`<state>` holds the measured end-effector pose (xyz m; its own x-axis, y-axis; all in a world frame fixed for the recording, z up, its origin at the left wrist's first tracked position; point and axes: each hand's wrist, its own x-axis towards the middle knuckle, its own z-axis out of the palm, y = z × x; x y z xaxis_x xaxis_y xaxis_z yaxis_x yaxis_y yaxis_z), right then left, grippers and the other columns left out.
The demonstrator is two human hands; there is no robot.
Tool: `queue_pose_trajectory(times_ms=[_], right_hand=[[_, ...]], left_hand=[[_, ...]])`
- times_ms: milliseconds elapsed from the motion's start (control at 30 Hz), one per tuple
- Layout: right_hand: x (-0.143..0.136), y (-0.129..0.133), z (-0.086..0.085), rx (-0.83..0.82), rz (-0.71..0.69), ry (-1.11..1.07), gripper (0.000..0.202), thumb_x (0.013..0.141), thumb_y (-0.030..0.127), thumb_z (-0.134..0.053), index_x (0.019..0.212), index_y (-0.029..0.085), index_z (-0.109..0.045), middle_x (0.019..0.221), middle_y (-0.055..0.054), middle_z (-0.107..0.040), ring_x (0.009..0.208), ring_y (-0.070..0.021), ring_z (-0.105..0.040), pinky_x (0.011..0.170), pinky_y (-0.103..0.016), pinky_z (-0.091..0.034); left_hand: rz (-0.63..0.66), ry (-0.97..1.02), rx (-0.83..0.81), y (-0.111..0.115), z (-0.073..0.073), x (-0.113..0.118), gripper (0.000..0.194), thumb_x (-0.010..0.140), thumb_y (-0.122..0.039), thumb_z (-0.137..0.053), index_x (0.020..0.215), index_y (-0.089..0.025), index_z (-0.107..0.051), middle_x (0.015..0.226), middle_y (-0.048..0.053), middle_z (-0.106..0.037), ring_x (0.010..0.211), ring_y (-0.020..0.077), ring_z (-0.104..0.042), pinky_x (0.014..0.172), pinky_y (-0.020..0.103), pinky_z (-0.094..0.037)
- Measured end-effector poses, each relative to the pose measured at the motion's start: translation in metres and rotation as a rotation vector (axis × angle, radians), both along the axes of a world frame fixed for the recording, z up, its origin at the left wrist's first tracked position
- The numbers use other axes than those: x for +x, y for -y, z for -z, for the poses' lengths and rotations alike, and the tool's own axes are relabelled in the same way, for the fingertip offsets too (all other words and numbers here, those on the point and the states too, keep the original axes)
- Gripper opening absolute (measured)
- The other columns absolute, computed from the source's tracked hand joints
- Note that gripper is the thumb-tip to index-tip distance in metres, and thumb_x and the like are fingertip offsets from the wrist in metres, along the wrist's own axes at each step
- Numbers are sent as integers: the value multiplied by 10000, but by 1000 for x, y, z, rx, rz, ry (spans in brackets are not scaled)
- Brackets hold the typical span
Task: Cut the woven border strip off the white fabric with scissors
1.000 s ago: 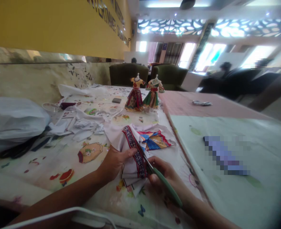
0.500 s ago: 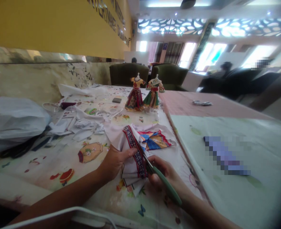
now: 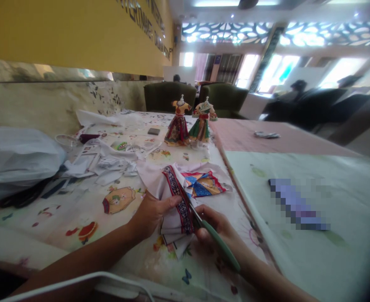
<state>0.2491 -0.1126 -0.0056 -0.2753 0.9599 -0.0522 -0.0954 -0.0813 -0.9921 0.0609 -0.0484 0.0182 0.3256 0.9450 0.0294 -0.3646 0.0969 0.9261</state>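
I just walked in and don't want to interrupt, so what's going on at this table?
A person is working on fabric with scissors. Their left hand holds down white cloth with a patterned border. The right hand holds green-handled scissors, their blades along the border's edge. Beyond them stand two miniature dresses, with loose scraps and a white bag off to the left.

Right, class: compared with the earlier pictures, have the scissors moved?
No, the green-handled scissors show no visible shift against the blue butterfly print on the tablecloth.
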Motion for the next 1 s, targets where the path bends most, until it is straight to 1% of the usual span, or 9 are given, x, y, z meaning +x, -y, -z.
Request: queue_pose_trajectory(times_ms=[167,367,433,533,600,667,733,867,1000], right_hand=[[-1,-1,4,-1,8,-9,584,703,679,-825,949,188,-625,637,72,-499,479,-77,-393,444,-199,-299],[-2,0,5,-5,19,32,581,719,684,-808,960,192,-614,600,81,-500,429,-76,-388,408,-200,-303],[-2,1,5,-3,25,37,584,712,691,-809,945,191,-617,619,74,-503,442,-74,-380,414,-201,-296],[-4,0,3,23,29,45,595,704,713,-799,928,188,-630,668,48,-519,510,-95,-406,454,-212,-301],[-4,0,3,42,30,41,613,691,730,-799,925,186,-639,680,38,-518,558,-111,-415,488,-221,-301],[-4,-1,2,47,31,27,649,666,754,-803,934,186,-642,692,34,-518,587,-120,-407,510,-229,-299],[-4,-1,2,47,27,16,681,641,775,-807,942,186,-644,710,29,-526,604,-125,-405,526,-234,-305],[-3,-1,2,44,15,4,691,648,775,-807,968,184,-647,719,26,-534,627,-134,-429,558,-241,-323],[-4,-1,1,27,22,-4,668,652,761,-813,967,197,-645,718,29,-519,627,-138,-418,547,-240,-319]], left_hand=[[-23,-76,38,0,-2,-1,216,760,-290,-846,917,-156,-783,852,67,-795,746,222,-727,876,406,-593],[-25,-44,25,1,-4,0,263,736,-293,-860,941,-151,-775,858,77,-795,824,260,-743,857,401,-595],[-50,-1,24,0,-3,1,316,739,-285,-860,1014,-157,-770,879,78,-799,893,278,-748,885,403,-590],[-105,31,33,-2,0,1,477,746,-284,-863,1192,-171,-736,930,80,-807,966,294,-748,929,418,-584],[-132,21,30,-3,1,0,524,741,-276,-870,1233,-172,-722,923,80,-809,998,299,-745,955,425,-577],[-131,32,20,-2,1,1,525,735,-267,-875,1230,-176,-725,923,79,-810,1039,301,-736,981,427,-568],[-115,58,3,-1,1,1,534,716,-266,-886,1220,-182,-729,951,80,-810,1050,307,-733,975,431,-573],[-104,55,-27,1,-2,3,530,694,-263,-897,1193,-180,-740,980,84,-809,1025,315,-739,934,433,-592],[-100,44,-20,2,-2,4,505,697,-264,-892,1174,-177,-749,968,80,-809,1014,312,-742,938,437,-592]])
